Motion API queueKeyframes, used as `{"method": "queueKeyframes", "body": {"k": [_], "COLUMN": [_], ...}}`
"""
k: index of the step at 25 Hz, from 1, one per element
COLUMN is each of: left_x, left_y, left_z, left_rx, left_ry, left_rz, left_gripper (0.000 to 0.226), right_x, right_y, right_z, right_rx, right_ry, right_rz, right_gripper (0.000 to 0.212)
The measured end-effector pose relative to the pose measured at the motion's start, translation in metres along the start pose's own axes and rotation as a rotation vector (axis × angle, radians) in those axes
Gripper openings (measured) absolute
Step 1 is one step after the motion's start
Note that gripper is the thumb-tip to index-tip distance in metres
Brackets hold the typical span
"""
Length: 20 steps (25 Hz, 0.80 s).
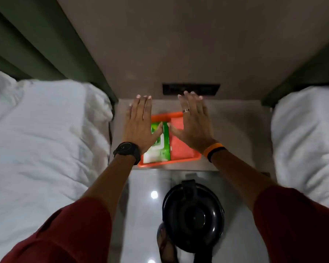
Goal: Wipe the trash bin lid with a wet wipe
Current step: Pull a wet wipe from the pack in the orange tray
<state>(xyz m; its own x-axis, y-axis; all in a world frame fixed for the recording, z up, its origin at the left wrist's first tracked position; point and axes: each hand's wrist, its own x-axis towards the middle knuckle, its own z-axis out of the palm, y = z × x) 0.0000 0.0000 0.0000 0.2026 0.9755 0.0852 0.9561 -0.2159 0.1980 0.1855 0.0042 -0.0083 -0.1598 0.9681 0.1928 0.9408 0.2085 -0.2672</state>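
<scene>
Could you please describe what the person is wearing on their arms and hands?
Both arms have dark red sleeves pushed up. The left hand has a black watch at the wrist; the right hand wears a banded ring and orange and black wristbands.

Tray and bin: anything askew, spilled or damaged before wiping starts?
Nothing stands out. The wipes pack lies flat in the orange tray, both hands hover open above it, and the bin lid is shut.
</scene>
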Motion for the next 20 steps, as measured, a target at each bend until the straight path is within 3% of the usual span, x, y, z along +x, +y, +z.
{"method": "queueKeyframes", "body": {"k": [6,11,15,17,20], "left_x": [-0.028,-0.005,0.009,0.010,0.006], "left_y": [-0.056,-0.079,-0.085,-0.086,-0.088], "left_z": [0.167,0.218,0.214,0.210,0.212], "left_rx": [-0.163,-0.242,-0.347,-0.505,-0.634], "left_ry": [-0.361,-0.458,-0.436,-0.437,-0.363], "left_rz": [-0.077,-0.072,0.001,-0.109,-0.208], "left_gripper": [0.080,0.103,0.112,0.109,0.100], "right_x": [-0.052,-0.040,-0.036,-0.034,-0.030], "right_y": [0.006,-0.006,-0.006,-0.007,-0.014], "right_z": [0.177,0.231,0.238,0.243,0.252], "right_rx": [0.355,0.401,0.467,0.482,0.356], "right_ry": [-0.401,-0.275,-0.170,-0.159,-0.226], "right_rz": [0.279,0.329,0.371,0.334,0.288], "right_gripper": [0.044,0.032,0.036,0.041,0.069]}}
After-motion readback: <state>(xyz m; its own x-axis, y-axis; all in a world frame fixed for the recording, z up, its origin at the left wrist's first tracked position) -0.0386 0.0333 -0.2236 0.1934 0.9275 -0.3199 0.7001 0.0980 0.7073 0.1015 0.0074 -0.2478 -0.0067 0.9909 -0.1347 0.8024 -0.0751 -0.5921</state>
